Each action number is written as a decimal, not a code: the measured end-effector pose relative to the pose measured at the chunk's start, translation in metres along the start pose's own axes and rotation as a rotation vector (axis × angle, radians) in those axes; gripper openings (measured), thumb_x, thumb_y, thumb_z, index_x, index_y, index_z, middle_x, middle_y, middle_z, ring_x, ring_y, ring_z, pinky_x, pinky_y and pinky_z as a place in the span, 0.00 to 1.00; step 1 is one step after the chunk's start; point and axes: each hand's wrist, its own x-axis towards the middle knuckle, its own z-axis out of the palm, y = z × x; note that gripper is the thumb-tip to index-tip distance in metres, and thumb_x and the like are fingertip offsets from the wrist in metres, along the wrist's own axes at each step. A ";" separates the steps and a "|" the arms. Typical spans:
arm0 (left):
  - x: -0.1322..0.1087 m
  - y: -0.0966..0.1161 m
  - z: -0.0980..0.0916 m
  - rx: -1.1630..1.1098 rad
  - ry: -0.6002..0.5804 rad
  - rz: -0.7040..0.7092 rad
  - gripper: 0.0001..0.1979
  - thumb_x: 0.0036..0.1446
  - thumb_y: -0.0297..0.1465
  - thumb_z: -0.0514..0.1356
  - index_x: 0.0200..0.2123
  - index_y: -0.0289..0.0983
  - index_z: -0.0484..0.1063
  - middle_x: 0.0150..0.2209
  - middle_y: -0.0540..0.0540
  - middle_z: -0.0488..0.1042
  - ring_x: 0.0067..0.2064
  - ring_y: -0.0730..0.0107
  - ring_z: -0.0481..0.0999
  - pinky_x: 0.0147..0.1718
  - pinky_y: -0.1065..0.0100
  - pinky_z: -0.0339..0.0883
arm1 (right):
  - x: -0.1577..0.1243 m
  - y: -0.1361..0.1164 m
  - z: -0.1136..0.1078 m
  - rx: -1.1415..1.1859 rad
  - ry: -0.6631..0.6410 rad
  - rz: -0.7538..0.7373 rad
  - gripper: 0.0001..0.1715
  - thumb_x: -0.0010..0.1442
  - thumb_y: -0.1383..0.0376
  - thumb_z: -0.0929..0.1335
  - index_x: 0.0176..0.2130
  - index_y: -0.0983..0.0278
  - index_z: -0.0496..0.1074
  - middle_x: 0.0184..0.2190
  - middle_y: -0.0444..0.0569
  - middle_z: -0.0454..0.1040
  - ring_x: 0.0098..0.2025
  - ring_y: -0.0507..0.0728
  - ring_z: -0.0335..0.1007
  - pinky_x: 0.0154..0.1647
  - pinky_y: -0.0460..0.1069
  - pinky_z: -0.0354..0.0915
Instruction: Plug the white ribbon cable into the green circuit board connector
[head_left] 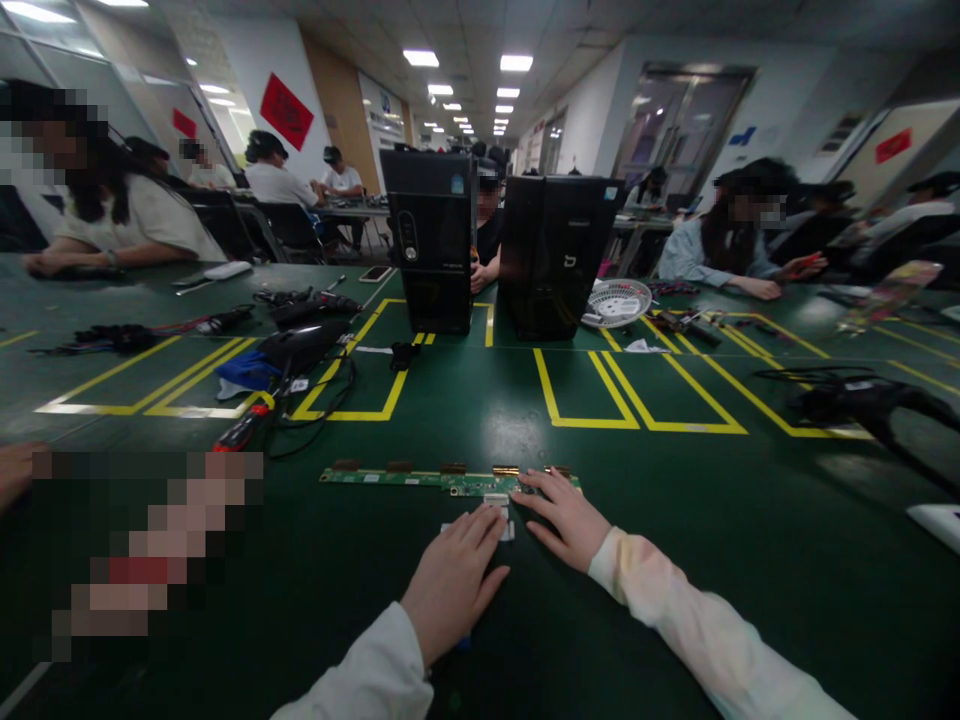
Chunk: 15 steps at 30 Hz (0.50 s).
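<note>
**White-sleeved left hand [455, 575], pale-tinted-sleeved right hand [568, 515] at long narrow green circuit board [401, 479]**

Board lies flat on dark-green tabletop [750, 540], just ahead. Right: fingers spread over its right end, gripping nothing visible. Left: fingers extended over flat white strip [510, 532] by board's near edge, thumb apart, no visible grip; contact unclear.

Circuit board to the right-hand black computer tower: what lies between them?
In the head view, between the circuit board and tower lies green tabletop with yellow tape; no loose object shows there.
</note>
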 end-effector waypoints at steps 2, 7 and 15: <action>0.001 -0.003 -0.002 0.002 -0.012 0.013 0.26 0.61 0.37 0.53 0.62 0.38 0.56 0.62 0.42 0.62 0.60 0.58 0.64 0.57 0.54 0.62 | 0.000 0.000 0.000 0.003 -0.005 -0.001 0.24 0.62 0.64 0.62 0.57 0.61 0.64 0.60 0.55 0.61 0.64 0.61 0.50 0.64 0.65 0.48; 0.003 -0.010 -0.012 0.001 -0.036 0.080 0.26 0.61 0.39 0.53 0.61 0.39 0.57 0.62 0.43 0.62 0.61 0.59 0.63 0.58 0.55 0.60 | 0.000 0.001 0.001 0.011 -0.012 -0.004 0.24 0.62 0.64 0.62 0.57 0.61 0.64 0.60 0.55 0.60 0.64 0.62 0.50 0.63 0.65 0.48; 0.003 -0.011 -0.011 -0.004 -0.036 0.078 0.27 0.61 0.41 0.52 0.62 0.40 0.56 0.63 0.43 0.61 0.61 0.58 0.63 0.58 0.54 0.60 | 0.001 0.000 -0.002 0.008 -0.025 0.012 0.24 0.62 0.63 0.62 0.57 0.61 0.64 0.61 0.54 0.60 0.64 0.61 0.50 0.64 0.64 0.47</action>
